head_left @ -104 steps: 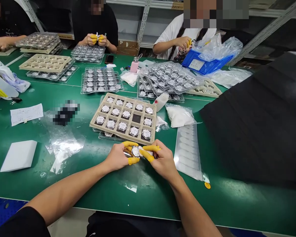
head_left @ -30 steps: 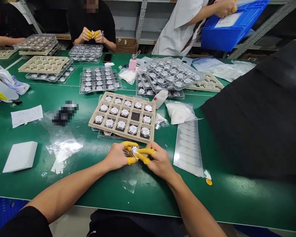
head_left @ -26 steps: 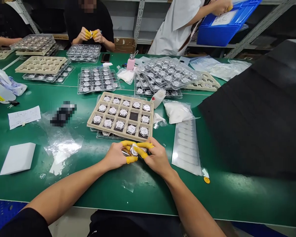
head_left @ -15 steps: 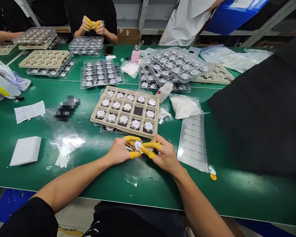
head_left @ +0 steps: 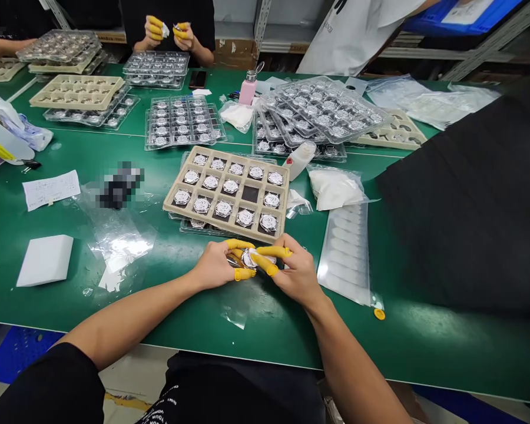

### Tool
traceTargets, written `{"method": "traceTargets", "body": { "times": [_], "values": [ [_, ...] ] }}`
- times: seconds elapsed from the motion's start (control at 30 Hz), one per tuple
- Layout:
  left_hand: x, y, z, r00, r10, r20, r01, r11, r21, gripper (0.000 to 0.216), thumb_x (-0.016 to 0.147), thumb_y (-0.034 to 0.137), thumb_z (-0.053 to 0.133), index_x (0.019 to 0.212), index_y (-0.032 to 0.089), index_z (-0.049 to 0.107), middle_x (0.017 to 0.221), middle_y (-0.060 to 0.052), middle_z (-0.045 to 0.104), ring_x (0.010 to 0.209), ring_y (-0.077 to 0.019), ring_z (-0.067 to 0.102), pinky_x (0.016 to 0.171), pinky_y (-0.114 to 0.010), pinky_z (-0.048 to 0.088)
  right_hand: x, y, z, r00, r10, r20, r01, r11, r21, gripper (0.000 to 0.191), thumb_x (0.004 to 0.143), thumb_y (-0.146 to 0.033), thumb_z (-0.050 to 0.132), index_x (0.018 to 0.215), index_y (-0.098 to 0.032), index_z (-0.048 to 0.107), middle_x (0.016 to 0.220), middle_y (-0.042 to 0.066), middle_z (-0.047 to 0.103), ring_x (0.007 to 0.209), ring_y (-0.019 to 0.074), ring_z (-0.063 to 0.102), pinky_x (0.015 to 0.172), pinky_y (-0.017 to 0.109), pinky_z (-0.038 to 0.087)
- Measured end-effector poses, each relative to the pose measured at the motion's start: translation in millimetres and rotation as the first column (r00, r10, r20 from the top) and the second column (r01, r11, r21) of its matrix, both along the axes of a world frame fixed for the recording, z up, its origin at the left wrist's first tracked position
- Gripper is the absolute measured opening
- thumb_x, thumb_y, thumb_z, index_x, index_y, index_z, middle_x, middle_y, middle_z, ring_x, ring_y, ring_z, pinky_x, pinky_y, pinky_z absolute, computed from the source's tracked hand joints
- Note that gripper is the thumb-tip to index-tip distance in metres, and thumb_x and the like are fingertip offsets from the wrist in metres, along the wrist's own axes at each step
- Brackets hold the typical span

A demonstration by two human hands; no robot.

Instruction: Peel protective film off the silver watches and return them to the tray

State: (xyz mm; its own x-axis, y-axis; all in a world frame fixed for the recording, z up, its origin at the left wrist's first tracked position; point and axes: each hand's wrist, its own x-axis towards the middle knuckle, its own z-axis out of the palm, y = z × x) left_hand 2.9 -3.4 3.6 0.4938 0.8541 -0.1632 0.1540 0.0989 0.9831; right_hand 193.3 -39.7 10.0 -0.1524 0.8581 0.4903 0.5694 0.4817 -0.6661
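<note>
My left hand (head_left: pixel 218 264), with yellow finger cots on its fingers, grips a round silver watch head (head_left: pixel 248 258) by its edge. A white wiping cloth (head_left: pixel 269 259), mostly hidden, is pinched in my right hand (head_left: pixel 295 268). Its yellow-covered fingertips press against the watch face and cover part of it. Just beyond both hands is a beige compartment tray (head_left: pixel 224 224) of similar watch heads, each in its own cell. One cell, in the middle row, shows only its dark bottom. Under this tray lies a clear plastic tray (head_left: pixel 189 225).
Stacked clear trays (head_left: pixel 322 109) stand at the back. A white squeeze bottle (head_left: pixel 301 159), bagged white cloths (head_left: pixel 335 187) and a plastic sleeve (head_left: pixel 344 253) lie to the right. White foam block (head_left: pixel 45 260) lies left. Across the table, a co-worker's hands (head_left: pixel 170 32) hold small items.
My view has shifted slightly. My hands stay at the watch head, with only small finger movement. The co-worker's hands have moved apart.
</note>
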Motion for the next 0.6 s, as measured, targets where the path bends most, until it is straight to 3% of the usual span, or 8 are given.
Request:
{"method": "traceTargets", "body": {
  "times": [0.13,0.27,0.4,0.47,0.6],
  "values": [
    [0.2,-0.2,2.4,1.000,-0.002,-0.008,0.002,1.000,0.017,0.054,0.059,0.019,0.082,0.112,0.014,0.072,0.090,-0.005,0.077,0.078,-0.0175,0.072,0.074,-0.026,0.059,-3.6,0.1,0.3,1.000,0.031,-0.006,-0.030,0.999,0.017,0.009,0.090,-0.028,0.067,0.093,-0.025,0.075,0.073,0.000,0.051,0.062,0.0127,0.050,0.054,0.028,0.040],
    [-0.3,0.0,2.2,1.000,-0.002,0.024,0.001,1.000,0.019,0.058,0.061,0.029,0.085,0.116,0.014,0.071,0.087,-0.006,0.077,0.076,-0.0179,0.072,0.071,-0.027,0.060,21.5,3.9,5.9,0.985,-0.171,0.032,0.169,0.984,0.051,0.010,0.089,-0.029,0.067,0.091,-0.023,0.075,0.073,0.001,0.050,0.062,0.0140,0.049,0.053,0.030,0.039],
    [-3.1,-2.2,-3.1,1.000,-0.002,-0.031,0.010,0.967,0.256,0.052,0.067,0.029,0.083,0.117,0.017,0.072,0.091,-0.006,0.077,0.079,-0.0170,0.072,0.076,-0.028,0.062,55.3,2.4,15.1,0.935,-0.322,0.149,0.315,0.947,0.070,0.015,0.084,-0.034,0.073,0.095,-0.023,0.074,0.087,0.006,0.058,0.080,0.0214,0.055,0.063,0.035,0.044],
    [-4.5,-4.3,-5.9,0.998,-0.032,-0.049,0.049,0.909,0.414,0.045,0.072,0.029,0.079,0.116,0.018,0.073,0.097,-0.007,0.078,0.082,-0.0170,0.073,0.078,-0.028,0.062,56.1,-0.4,18.8,0.949,-0.294,0.114,0.290,0.956,0.050,0.021,0.086,-0.034,0.072,0.104,-0.024,0.071,0.094,0.008,0.060,0.088,0.0235,0.056,0.071,0.038,0.047],
    [-6.6,-6.3,-7.6,0.982,-0.165,-0.097,0.190,0.779,0.597,0.033,0.079,0.029,0.073,0.111,0.020,0.075,0.105,-0.008,0.078,0.095,-0.0200,0.075,0.090,-0.031,0.061,37.2,-5.6,20.7,0.999,-0.030,0.038,0.035,0.989,-0.145,0.031,0.090,-0.031,0.068,0.120,-0.027,0.065,0.106,0.007,0.068,0.096,0.0227,0.060,0.078,0.039,0.049]
  ]
}}
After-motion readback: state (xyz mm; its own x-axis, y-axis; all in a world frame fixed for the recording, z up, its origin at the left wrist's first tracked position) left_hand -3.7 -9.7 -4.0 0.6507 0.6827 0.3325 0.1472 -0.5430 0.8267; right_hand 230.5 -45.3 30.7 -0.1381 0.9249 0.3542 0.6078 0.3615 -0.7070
